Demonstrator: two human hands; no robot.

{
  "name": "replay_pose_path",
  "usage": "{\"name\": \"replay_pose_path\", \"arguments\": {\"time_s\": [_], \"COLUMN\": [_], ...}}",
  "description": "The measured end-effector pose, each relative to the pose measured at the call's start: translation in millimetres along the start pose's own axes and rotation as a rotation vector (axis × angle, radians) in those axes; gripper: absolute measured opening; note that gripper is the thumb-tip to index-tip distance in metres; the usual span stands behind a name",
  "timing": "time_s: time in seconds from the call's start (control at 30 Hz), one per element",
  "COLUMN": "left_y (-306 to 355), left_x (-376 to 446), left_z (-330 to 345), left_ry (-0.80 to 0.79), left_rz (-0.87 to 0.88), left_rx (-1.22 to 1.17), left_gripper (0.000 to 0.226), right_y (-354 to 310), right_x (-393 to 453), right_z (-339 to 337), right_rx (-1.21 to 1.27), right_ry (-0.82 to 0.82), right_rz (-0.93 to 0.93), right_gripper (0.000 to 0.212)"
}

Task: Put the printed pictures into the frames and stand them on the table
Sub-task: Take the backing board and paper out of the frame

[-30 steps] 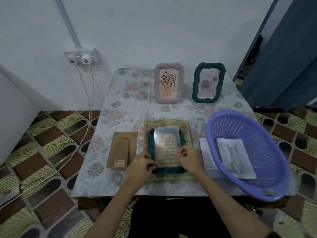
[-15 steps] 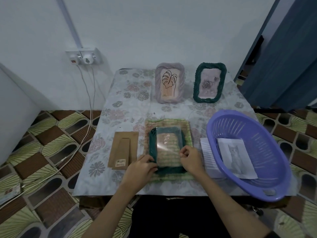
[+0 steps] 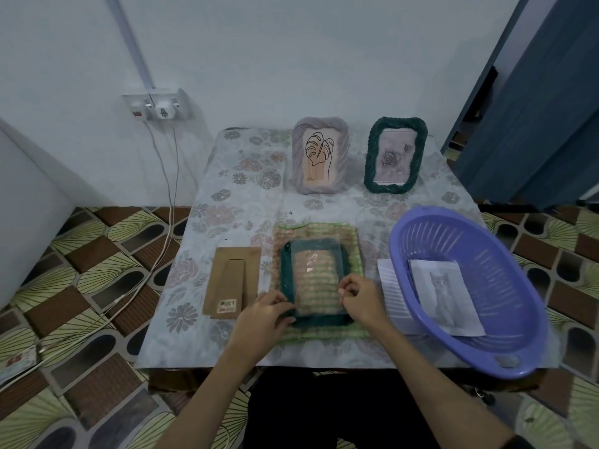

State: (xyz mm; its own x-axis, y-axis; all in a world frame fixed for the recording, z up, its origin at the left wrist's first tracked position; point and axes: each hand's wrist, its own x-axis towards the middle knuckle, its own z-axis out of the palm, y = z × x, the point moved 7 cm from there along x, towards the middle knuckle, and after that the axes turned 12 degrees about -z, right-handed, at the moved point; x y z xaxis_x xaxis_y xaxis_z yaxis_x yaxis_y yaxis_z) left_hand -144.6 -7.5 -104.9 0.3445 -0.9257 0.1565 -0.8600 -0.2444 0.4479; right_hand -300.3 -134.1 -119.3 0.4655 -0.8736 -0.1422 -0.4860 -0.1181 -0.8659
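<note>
Head cam: green frame (image 3: 316, 286) lies flat on a striped mat (image 3: 319, 231) at the tabletop (image 3: 227, 176) front. Left hand (image 3: 264, 319) grip is curled on the frame's near-left corner, right hand (image 3: 361, 296) pinches its clear sheet on the right edge. Cat print (image 3: 445, 299) sits in the purple basket (image 3: 466, 286) right of the frame, cardboard backing (image 3: 231, 281) to its left, 2 finished frames upright behind it.

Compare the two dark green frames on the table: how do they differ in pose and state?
The far green frame stands upright near the wall; the near green frame lies flat on a green woven mat. The far one holds a rose picture; the near one shows no picture, only the mat through it. Both hands touch the near one; nothing touches the far one. Both share a dark green, rope-like border.
</note>
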Motion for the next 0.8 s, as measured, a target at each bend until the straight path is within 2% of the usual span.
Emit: {"name": "replay_pose_path", "arguments": {"time_s": [0.23,0.4,0.63,0.8], "left_y": [8.7,11.4,9.8,8.4], "left_x": [-2.5,-1.7,-0.4,-0.8], "left_z": [1.3,2.9,3.0,4.0], "left_ry": [0.018,0.000,-0.017,-0.012], "left_rz": [0.101,0.131,0.093,0.068], "left_rx": [0.066,0.113,0.068,0.054], "left_gripper": [0.004,0.009,0.005,0.009], "right_y": [-5.6,-9.6,-13.6,-15.8], "right_x": [-2.9,-4.1,-7.2,-7.3], "right_z": [2.0,2.4,-0.1,0.3], "right_rx": [-0.076,-0.191,-0.254,-0.256], "right_ry": [-0.020,-0.015,-0.022,-0.019], "right_rz": [-0.010,-0.020,-0.002,0.007], "right_gripper": [0.023,0.002,0.033,0.038]}}
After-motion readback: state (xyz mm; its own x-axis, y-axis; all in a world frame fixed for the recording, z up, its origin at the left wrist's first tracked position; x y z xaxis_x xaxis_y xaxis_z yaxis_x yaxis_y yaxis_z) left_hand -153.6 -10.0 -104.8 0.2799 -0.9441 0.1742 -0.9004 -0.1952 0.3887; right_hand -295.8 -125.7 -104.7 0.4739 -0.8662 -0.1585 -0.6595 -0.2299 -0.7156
